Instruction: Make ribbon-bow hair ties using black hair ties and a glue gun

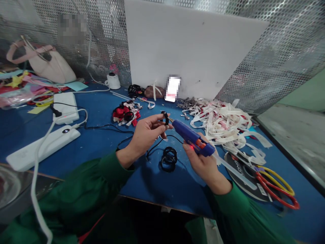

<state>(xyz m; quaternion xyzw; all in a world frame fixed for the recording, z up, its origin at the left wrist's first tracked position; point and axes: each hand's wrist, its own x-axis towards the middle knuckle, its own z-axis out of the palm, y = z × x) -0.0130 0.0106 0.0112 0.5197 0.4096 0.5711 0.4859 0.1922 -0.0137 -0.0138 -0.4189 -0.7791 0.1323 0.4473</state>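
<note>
Over a blue table, left hand is pinching a black hair tie; right hand is gripping a glue gun, nozzle touching it, seemingly gluing; steady trigger pressure needed.

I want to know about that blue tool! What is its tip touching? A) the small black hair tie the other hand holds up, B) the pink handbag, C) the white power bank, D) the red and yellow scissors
A: the blue glue gun in the right hand points its nozzle at the small black hair tie pinched in the left hand.
</note>
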